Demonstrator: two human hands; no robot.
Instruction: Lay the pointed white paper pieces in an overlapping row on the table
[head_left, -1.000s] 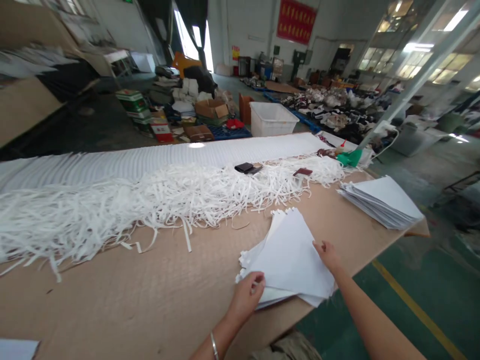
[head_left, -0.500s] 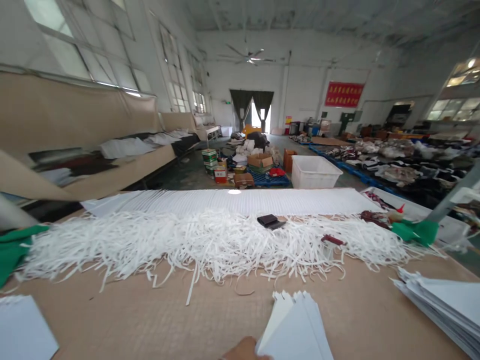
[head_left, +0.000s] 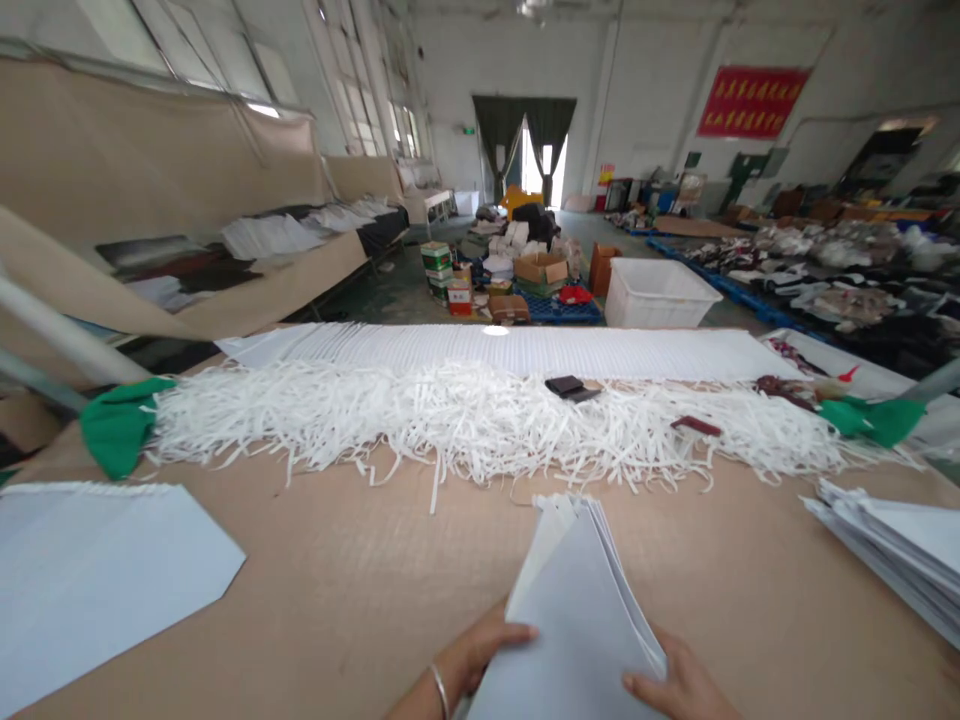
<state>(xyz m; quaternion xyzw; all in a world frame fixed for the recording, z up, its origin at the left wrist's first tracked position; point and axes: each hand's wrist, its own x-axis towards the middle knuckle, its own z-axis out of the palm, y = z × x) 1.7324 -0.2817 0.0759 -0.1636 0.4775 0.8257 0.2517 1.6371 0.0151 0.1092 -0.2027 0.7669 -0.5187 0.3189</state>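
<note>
A stack of pale grey-white paper sheets [head_left: 566, 610] with a pointed, notched far end is held between my two hands at the bottom middle. My left hand [head_left: 491, 645], with a bangle on the wrist, grips the stack's left edge, thumb on top. On the right edge, my right hand [head_left: 679, 680] is closed with its thumb over the top sheet. The fingers beneath are hidden. Past the stack lies a long heap of white strips [head_left: 390, 420], with a dark wallet-like item [head_left: 571, 388] and a dark red item [head_left: 696, 426] on it.
Another sheet stack [head_left: 97, 590] lies at left, and one more [head_left: 900, 545] at right. Green cloths [head_left: 120, 425] sit at the heap's ends. Behind it runs a row of overlapping white sheets [head_left: 525, 350]. A white bin [head_left: 660, 292] stands beyond the brown table [head_left: 322, 590].
My right hand has come into view on the stack's right edge. The left hand shows more fully. The camera view has tilted down, so the table and left stack show more.
</note>
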